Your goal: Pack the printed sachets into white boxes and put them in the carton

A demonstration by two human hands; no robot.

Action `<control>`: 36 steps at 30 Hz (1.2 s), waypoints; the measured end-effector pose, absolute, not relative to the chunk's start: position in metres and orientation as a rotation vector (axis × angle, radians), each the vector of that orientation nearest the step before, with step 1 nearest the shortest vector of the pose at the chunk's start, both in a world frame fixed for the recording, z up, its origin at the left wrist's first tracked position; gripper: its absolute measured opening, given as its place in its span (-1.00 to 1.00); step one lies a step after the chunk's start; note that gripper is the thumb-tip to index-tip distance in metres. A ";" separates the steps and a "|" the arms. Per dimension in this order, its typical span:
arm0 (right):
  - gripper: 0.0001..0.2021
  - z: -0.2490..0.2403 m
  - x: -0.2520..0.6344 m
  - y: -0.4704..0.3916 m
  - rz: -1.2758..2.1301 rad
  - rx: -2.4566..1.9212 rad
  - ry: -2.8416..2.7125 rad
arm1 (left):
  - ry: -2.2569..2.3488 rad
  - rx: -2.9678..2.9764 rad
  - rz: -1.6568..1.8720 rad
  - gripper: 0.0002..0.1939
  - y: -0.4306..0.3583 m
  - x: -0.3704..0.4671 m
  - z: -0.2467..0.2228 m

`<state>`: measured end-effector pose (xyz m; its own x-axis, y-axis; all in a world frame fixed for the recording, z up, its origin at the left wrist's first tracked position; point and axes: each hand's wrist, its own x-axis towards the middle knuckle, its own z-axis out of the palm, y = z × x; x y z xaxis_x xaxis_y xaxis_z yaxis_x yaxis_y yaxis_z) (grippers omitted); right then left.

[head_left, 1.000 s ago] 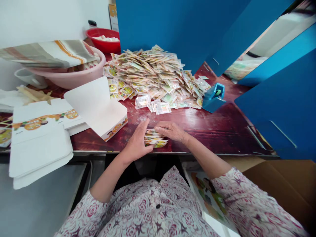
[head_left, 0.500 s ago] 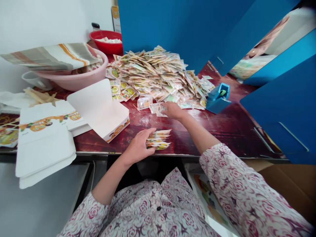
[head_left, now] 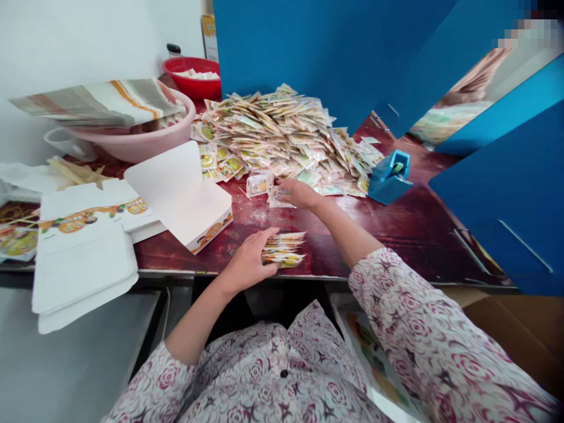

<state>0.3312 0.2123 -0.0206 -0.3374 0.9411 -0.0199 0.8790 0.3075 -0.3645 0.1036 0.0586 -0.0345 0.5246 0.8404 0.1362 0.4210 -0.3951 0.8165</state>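
My left hand (head_left: 252, 258) is closed around one end of a small stack of sachets (head_left: 286, 248) standing on edge near the table's front. Farther back, my right hand (head_left: 299, 192) rests its outstretched fingers on a clear-wrapped sachet (head_left: 278, 197) lying flat on the table. Another loose sachet (head_left: 259, 184) lies just left of that one. Behind them rises a large heap of sachets (head_left: 277, 129). To the left of my left hand stands a white box (head_left: 207, 214) with its lid up and an orange cartoon print on its side.
Flattened white cartons (head_left: 83, 264) overhang the table's front edge at left. A pink basin (head_left: 132, 144) with a striped cloth stands behind them, a red basin (head_left: 198, 87) farther back. A blue tape dispenser (head_left: 390, 179) sits right of the heap, near blue partitions (head_left: 506, 194). Another person's hand shows beyond.
My right hand has shifted slightly left over the flat sachet. My left hand keeps its hold on the stack. The view has moved a little.
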 end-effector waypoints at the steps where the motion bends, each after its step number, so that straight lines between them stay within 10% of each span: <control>1: -0.62 -0.021 0.328 0.217 0.436 -1.702 -2.452 | 1.028 2.007 0.704 -0.26 0.058 0.104 -0.034; 19: -0.64 0.023 0.303 0.101 0.925 -1.438 -2.460 | 1.083 2.074 1.002 -0.29 0.061 0.107 -0.053; 25: -0.23 0.018 0.284 0.059 0.447 -1.598 -2.659 | 0.882 2.006 0.890 -0.17 0.072 0.101 -0.061; 29: -0.35 0.003 0.273 0.055 0.261 -1.664 -2.681 | 0.901 1.996 0.871 -0.18 0.066 0.098 -0.050; 36: -0.42 0.000 0.288 0.069 0.437 -1.649 -2.407 | 1.311 2.084 1.758 -0.58 0.048 0.041 0.009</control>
<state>0.2877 0.0692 -0.0004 -0.3627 0.9319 -0.0086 0.8754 0.3376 -0.3460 0.0414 0.0482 0.0093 -0.0472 0.6621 0.7479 0.5276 -0.6193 0.5815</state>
